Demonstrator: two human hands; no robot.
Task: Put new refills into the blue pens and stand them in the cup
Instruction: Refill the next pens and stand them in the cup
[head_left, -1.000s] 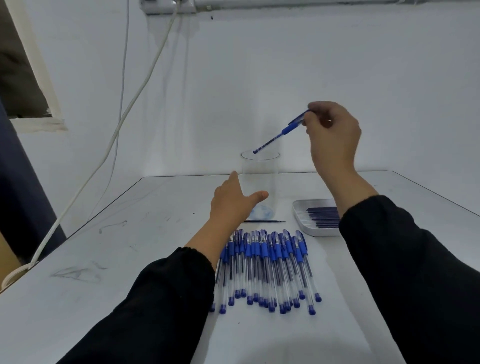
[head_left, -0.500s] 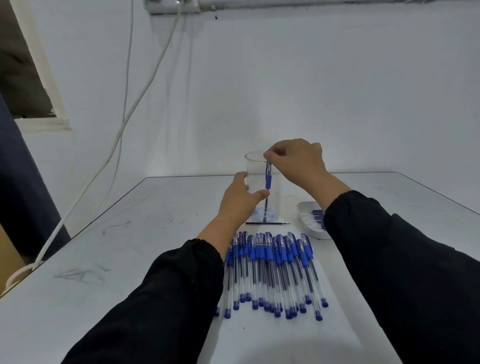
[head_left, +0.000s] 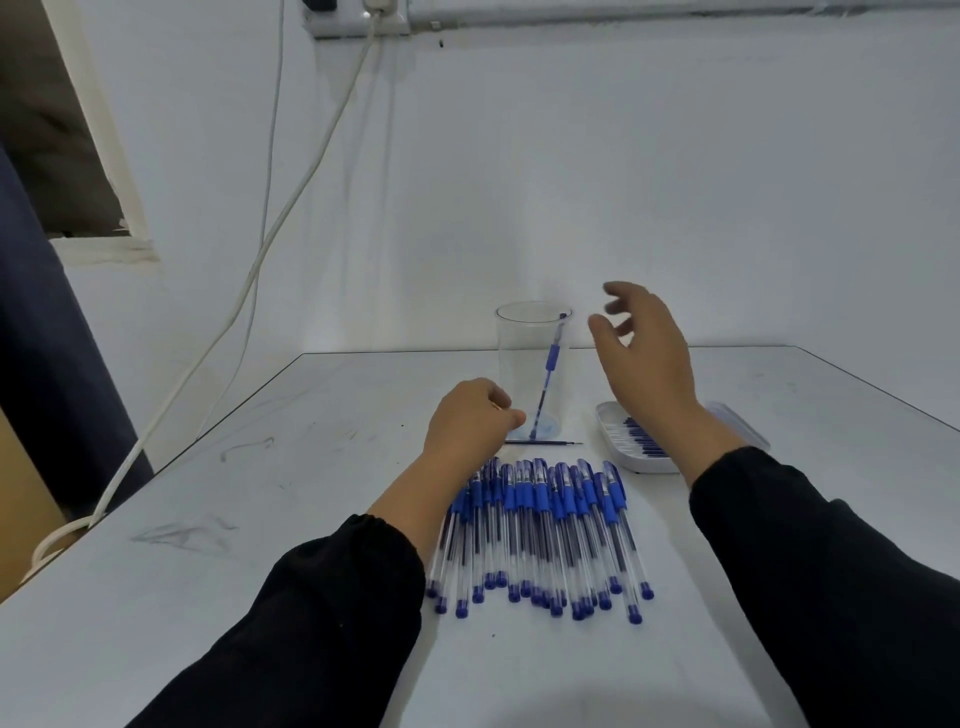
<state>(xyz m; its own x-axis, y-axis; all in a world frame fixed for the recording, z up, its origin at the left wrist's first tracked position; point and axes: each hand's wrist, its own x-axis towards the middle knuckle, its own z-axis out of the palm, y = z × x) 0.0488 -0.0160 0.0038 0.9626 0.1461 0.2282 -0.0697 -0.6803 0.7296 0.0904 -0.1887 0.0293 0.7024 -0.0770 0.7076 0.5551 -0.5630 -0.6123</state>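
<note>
Near the far edge of the table (head_left: 260, 519), one blue pen (head_left: 551, 371) leans inside the clear cup (head_left: 519, 364). My right hand (head_left: 644, 358), holding that pen half a second ago, has let go and hangs open beside the rim. My left hand (head_left: 470, 421) rests loosely curled by the cup's base, empty. Next I should take one pen from the row (head_left: 540, 535) without scattering its neighbours; refills wait in the tray (head_left: 613, 447).

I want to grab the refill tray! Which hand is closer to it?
Right. The right hand hangs just above the tray; the left hand is across the cup, by its base.
</note>
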